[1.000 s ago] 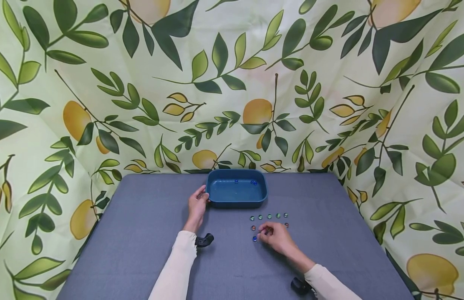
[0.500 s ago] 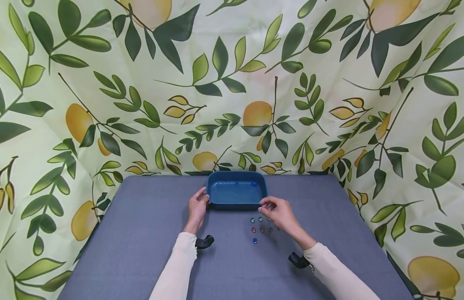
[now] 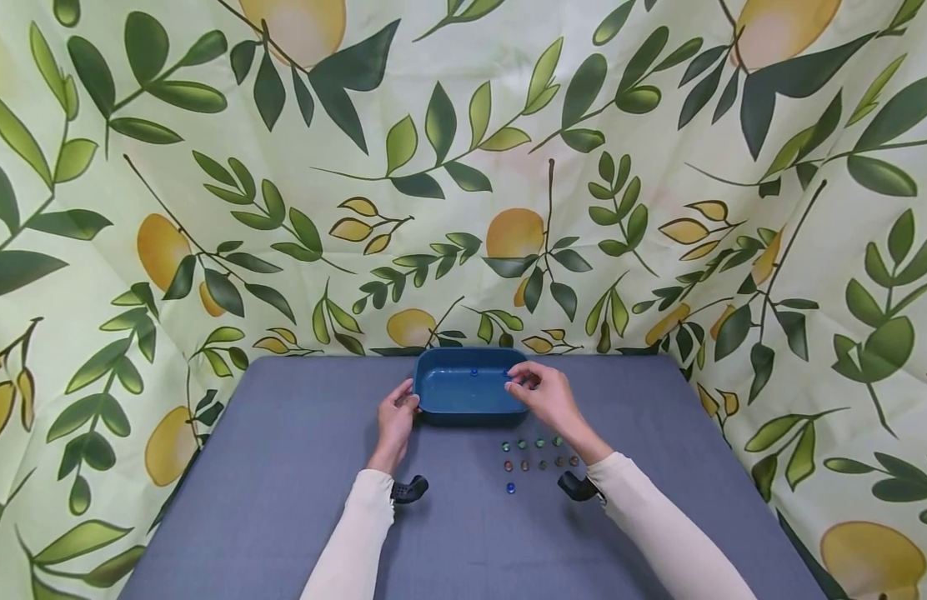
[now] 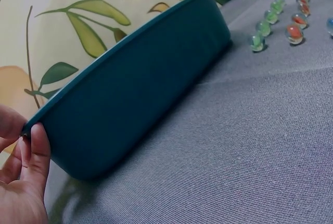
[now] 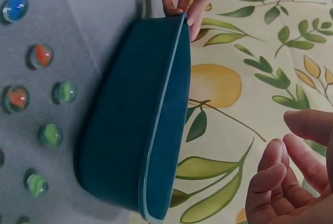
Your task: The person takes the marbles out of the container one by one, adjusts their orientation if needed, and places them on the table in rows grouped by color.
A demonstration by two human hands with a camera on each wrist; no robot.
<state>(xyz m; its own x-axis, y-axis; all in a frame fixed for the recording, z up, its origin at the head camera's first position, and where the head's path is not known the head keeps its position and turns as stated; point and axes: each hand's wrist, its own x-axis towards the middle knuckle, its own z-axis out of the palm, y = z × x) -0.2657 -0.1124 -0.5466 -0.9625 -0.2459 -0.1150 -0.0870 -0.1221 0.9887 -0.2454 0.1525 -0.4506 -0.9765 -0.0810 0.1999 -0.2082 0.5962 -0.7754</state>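
Leaf-print cloth backs a grey desk point(image 3: 283, 500): left hand point(image 3: 398, 414) pinches the tray point(image 3: 463, 410) rim; right hand point(image 3: 542, 394), fingers loosely curled, seemingly empty, over it. Few marbles point(image 3: 474, 372) inside, ten-odd marbles outside point(image 3: 540, 454).

- We see a grey-blue cloth-covered tabletop point(image 3: 283, 467) filling the near half of the scene, its weave showing finely in the left wrist view.
- Behind it and along both sides hangs a pale yellow-green backdrop point(image 3: 463, 125) printed with dark and light green leaves on thin stems and with orange-yellow lemons.
- One printed lemon point(image 3: 514, 233) sits at the far middle, just above the tabletop's far edge; another point(image 3: 162, 247) lies to the far left.
- The backdrop folds inward at the far corners, and its lower hem meets the tabletop along the left, far and right edges.
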